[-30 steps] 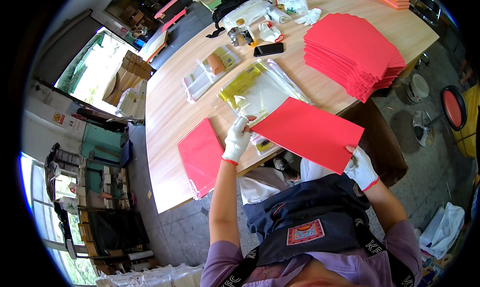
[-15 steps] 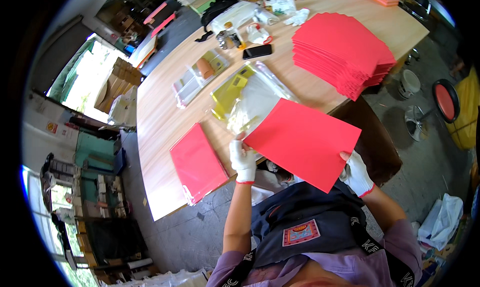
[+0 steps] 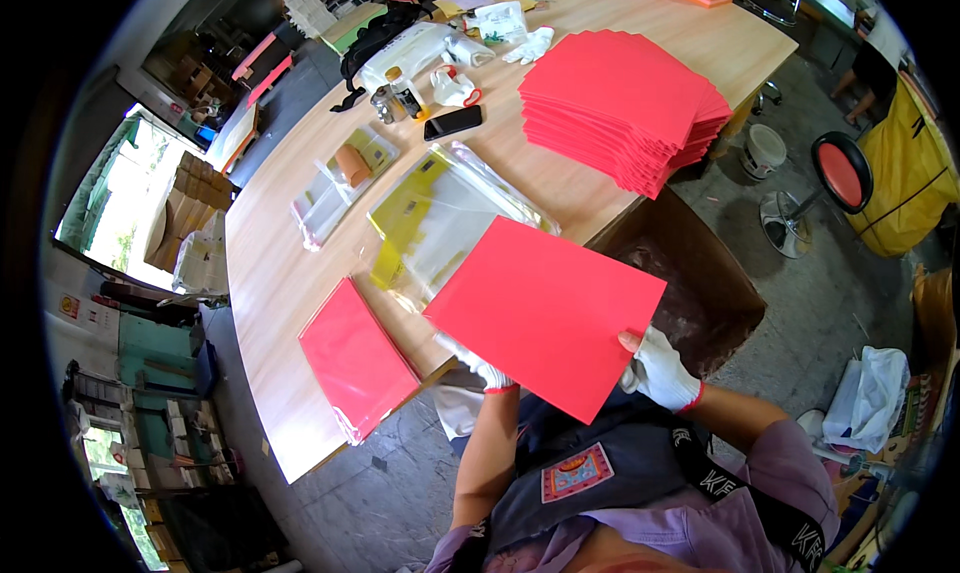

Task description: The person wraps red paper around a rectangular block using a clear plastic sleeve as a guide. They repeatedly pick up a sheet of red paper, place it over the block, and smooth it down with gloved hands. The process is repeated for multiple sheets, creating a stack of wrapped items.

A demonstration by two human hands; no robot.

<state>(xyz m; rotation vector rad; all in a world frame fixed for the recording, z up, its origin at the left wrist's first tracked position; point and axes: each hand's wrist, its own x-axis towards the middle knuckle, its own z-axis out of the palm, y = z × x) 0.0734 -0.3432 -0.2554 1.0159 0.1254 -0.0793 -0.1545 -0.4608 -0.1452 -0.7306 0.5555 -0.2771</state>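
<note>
A red card sheet [image 3: 545, 313] is held tilted in front of me, past the table's near edge. My right hand [image 3: 662, 371], in a white glove with bare fingertips, pinches its right corner, thumb on top. My left hand [image 3: 478, 363], gloved alike, is at the sheet's lower left edge, its fingers hidden behind the sheet. Beyond the sheet, clear plastic bags with yellow strips [image 3: 440, 218] lie in a pile. To the left rests a red sheet pack in clear plastic [image 3: 358, 358]. A tall stack of red sheets [image 3: 625, 103] stands at the table's far right.
On the wooden table [image 3: 270, 273] lie a smaller bag pile with a brown roll [image 3: 351, 165], a phone [image 3: 453, 123], a bottle [image 3: 405, 93] and scissors [image 3: 460, 90]. An open cardboard box [image 3: 700, 283] stands below the right edge. Further right are a stool [image 3: 842, 173] and bucket [image 3: 764, 153].
My view has shifted, so the table things sit further left. The sheet has come lower and nearer; my left hand has slipped from its left corner to beneath its edge. My right hand keeps its grip.
</note>
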